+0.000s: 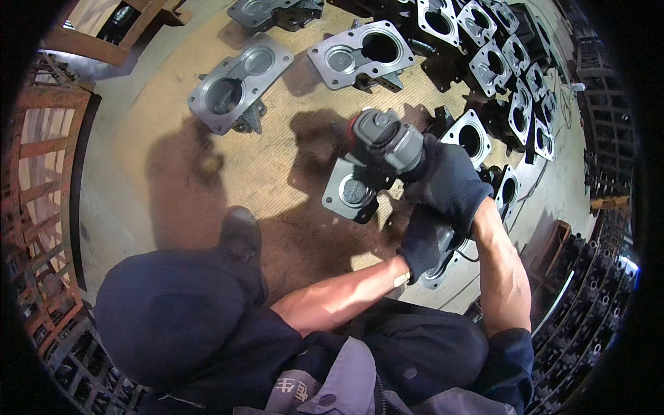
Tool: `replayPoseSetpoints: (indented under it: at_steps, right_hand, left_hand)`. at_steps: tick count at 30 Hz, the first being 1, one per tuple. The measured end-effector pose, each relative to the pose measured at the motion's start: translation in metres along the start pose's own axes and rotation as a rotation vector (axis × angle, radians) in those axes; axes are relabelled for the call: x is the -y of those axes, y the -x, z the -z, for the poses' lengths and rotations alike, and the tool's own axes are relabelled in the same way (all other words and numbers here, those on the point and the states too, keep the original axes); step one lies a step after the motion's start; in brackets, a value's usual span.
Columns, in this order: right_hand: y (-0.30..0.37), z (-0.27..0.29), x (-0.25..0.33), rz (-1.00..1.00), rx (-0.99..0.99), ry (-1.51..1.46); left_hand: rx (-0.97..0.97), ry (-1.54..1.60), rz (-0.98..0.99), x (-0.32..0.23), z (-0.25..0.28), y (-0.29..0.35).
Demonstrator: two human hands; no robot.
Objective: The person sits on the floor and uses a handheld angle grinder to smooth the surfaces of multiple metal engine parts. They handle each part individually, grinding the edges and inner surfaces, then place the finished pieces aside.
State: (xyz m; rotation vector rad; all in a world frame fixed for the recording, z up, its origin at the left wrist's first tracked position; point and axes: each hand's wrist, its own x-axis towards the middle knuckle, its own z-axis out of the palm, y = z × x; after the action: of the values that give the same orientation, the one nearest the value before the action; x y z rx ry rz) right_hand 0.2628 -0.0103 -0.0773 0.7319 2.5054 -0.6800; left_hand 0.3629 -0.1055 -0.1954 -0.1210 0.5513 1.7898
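Grinder (384,142) | right hand (448,181) grip closed round it | left hand (423,242) steadying metal casting (354,194)

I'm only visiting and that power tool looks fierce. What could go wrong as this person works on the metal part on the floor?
1. The angle grinder is held in gloves, right hand near its head, left hand behind; a kickback might twist it loose.
2. The metal housing under it looks unclamped and may shift.
3. The forearms are bare, so sparks or chips could hit skin.
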Motion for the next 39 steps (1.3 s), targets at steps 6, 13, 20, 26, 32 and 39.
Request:
replayPoseSetpoints:
  at_steps: [6, 13, 20, 26, 32, 39]
  right_hand:
    - [0.006, 0.002, 0.002, 0.032, 0.068, 0.037]
    - [-0.007, 0.002, 0.001, 0.039, 0.032, 0.022]
    - [-0.003, 0.007, 0.003, 0.039, 0.060, 0.051]
    - [0.009, 0.017, -0.005, -0.017, 0.072, 0.036]
    - [-0.003, 0.013, -0.002, 0.013, 0.073, 0.044]
    - [-0.011, 0.007, -0.008, 0.011, -0.018, -0.165]
  left_hand:
    - [0.493, 0.499, -0.253, 0.071, 0.033, -0.027]
    - [0.063, -0.683, -0.047, 0.065, 0.034, -0.038]
    - [0.010, -0.382, -0.066, 0.067, 0.023, -0.028]
    - [0.060, -0.079, -0.068, 0.050, 0.011, -0.026]
    - [0.053, -0.435, -0.061, 0.032, 0.003, -0.016]
    - [-0.010, -0.449, -0.286, 0.050, 0.032, -0.051]
